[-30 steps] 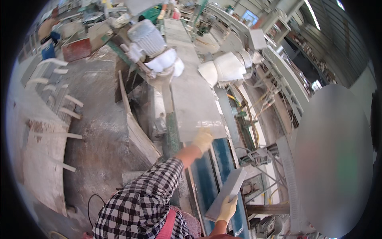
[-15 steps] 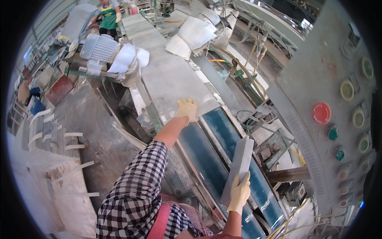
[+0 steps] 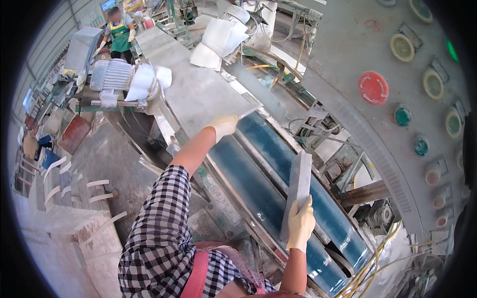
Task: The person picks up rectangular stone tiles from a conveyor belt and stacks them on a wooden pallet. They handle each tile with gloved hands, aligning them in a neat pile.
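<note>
A wide, flat grey slab (image 3: 201,97) lies at the far end of two wet blue belts (image 3: 243,171). My left hand (image 3: 224,126), in a cream glove, is at the slab's near edge with its fingers drawn together and curled over it; the fingertips are partly hidden. Closer to me, a long grey stone bar (image 3: 298,181) lies aslant over the belts. My right hand (image 3: 301,223), gloved alike, grips the bar's near part, thumb and fingers around its side.
At right stands a grey control panel (image 3: 343,74) with a red button (image 3: 373,88) and several green ones. A ribbed motor (image 3: 110,75) sits left of the slab. Yellow hoses (image 3: 370,268) run at lower right. A person in a green apron (image 3: 120,37) stands at the far left.
My left hand has gone from lying spread on the slab to curling at its near edge. My right hand still holds the bar. The view has shifted, bringing the panel closer.
</note>
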The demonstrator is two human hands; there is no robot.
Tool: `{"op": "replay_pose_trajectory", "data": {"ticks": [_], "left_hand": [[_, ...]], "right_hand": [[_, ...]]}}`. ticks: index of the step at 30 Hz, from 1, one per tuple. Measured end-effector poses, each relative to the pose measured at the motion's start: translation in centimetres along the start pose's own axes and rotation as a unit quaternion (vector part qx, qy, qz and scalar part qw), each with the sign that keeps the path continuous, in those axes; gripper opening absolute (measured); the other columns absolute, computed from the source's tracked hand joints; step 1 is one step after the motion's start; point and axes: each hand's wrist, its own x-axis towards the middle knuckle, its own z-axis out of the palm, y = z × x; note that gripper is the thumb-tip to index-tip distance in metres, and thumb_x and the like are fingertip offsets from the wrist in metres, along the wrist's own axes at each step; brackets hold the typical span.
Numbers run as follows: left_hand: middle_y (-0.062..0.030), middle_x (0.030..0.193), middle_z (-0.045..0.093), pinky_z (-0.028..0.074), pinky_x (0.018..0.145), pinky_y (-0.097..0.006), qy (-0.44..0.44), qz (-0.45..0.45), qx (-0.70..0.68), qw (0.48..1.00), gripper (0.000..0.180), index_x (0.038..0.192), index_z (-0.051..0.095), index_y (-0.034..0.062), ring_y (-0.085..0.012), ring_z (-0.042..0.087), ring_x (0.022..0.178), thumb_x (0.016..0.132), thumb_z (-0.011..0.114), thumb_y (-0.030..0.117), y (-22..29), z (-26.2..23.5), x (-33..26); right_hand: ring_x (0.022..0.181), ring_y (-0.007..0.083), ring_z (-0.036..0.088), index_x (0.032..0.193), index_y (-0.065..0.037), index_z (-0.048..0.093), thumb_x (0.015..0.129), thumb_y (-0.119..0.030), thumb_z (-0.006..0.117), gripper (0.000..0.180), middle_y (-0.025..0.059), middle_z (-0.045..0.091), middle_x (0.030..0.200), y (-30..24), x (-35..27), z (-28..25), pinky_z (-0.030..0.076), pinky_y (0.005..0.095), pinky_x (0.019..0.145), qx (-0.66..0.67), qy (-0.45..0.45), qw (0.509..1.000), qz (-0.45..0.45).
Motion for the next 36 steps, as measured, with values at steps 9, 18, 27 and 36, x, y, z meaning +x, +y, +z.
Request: {"op": "replay_pose_trajectory", "data": {"ticks": [9, 18, 27, 36], "left_hand": [[-0.0212, 0.107, 0.067, 0.051, 0.083, -0.036, -0.016, 0.055, -0.410, 0.910, 0.034, 0.114, 0.062, -0.0049, -0.0251, 0.066, 0.098, 0.089, 0.045, 0.012, 7.3, 8.3, -10.6], [-0.0224, 0.121, 0.056, 0.043, 0.098, -0.037, -0.099, 0.013, -0.481, 0.871, 0.043, 0.127, 0.050, -0.0072, -0.0274, 0.054, 0.118, 0.095, 0.050, 0.023, 16.7, 14.4, -17.6], [-0.0110, 0.120, 0.062, 0.053, 0.087, -0.037, -0.194, 0.093, -0.478, 0.851, 0.033, 0.124, 0.056, 0.0029, -0.0210, 0.062, 0.107, 0.099, 0.043, 0.020, 14.3, 16.6, -12.4], [-0.0120, 0.113, 0.065, 0.053, 0.084, -0.032, -0.079, 0.096, -0.540, 0.832, 0.035, 0.121, 0.059, 0.0025, -0.0181, 0.063, 0.102, 0.100, 0.049, 0.029, 9.2, 17.0, -18.2]], "right_hand": [[0.082, 0.0430, 0.066, 0.131, 0.003, 0.048, 0.098, -0.041, 0.045, 0.055, 0.0268, 0.066, 0.095, 0.8, -0.3, 0.7, 0.054, 0.0489, 0.071, -0.009, 0.046, 0.998, -0.042], [0.088, 0.0438, 0.066, 0.125, 0.005, 0.054, 0.096, -0.049, 0.049, 0.062, 0.0297, 0.065, 0.100, 0.5, -0.7, 0.1, 0.054, 0.0478, 0.077, -0.010, 0.066, 0.997, -0.036], [0.107, 0.0418, 0.062, 0.145, 0.006, 0.026, 0.073, -0.038, 0.075, 0.098, 0.0296, 0.056, 0.125, -0.2, -0.4, -2.1, 0.052, 0.0431, 0.089, 0.038, -0.076, 0.996, 0.023], [0.107, 0.0433, 0.062, 0.148, 0.006, 0.018, 0.073, -0.029, 0.076, 0.101, 0.0299, 0.056, 0.124, 0.4, -0.3, -1.8, 0.051, 0.0441, 0.093, 0.014, -0.083, 0.996, 0.006]]}}
